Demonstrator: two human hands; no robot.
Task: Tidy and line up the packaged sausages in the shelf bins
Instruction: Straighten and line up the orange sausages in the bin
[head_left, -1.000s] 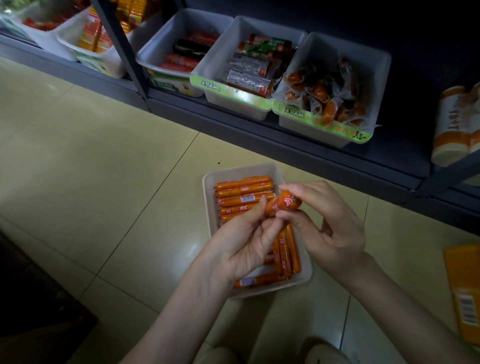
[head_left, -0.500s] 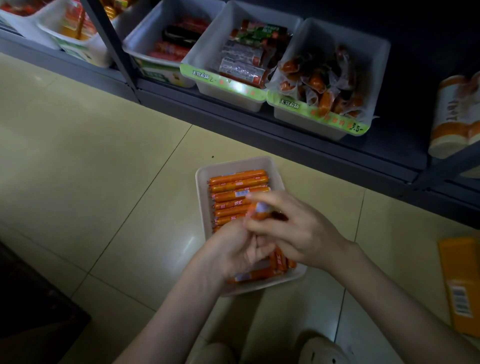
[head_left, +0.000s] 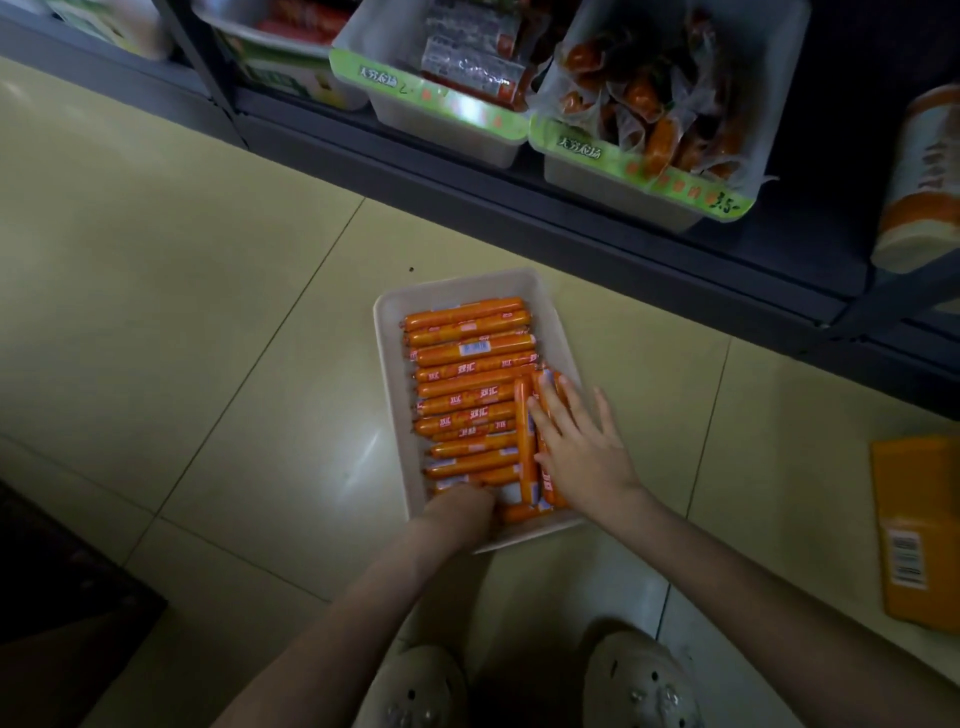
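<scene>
A white plastic bin (head_left: 388, 364) sits on the tiled floor in front of the shelf. Several orange packaged sausages (head_left: 470, 364) lie crosswise in it, side by side in a row. A few more sausages (head_left: 523, 441) lie lengthwise along the bin's right side. My right hand (head_left: 576, 441) rests flat on those lengthwise ones, fingers spread. My left hand (head_left: 460, 512) reaches into the near end of the bin. Its fingers point down among the sausages and are hidden, so I cannot tell whether it holds one.
On the dark shelf above stand a bin of silver-wrapped packs (head_left: 447, 119) and a bin of loose orange packets (head_left: 649, 93). An orange box (head_left: 919, 530) lies on the floor at right. My shoes (head_left: 415, 686) are just below the bin. A dark mat (head_left: 52, 597) lies at left.
Both hands held one sausage above the bin a second ago. They have come down and apart: the right lies flat on the lengthwise sausages, the left is at the near end.
</scene>
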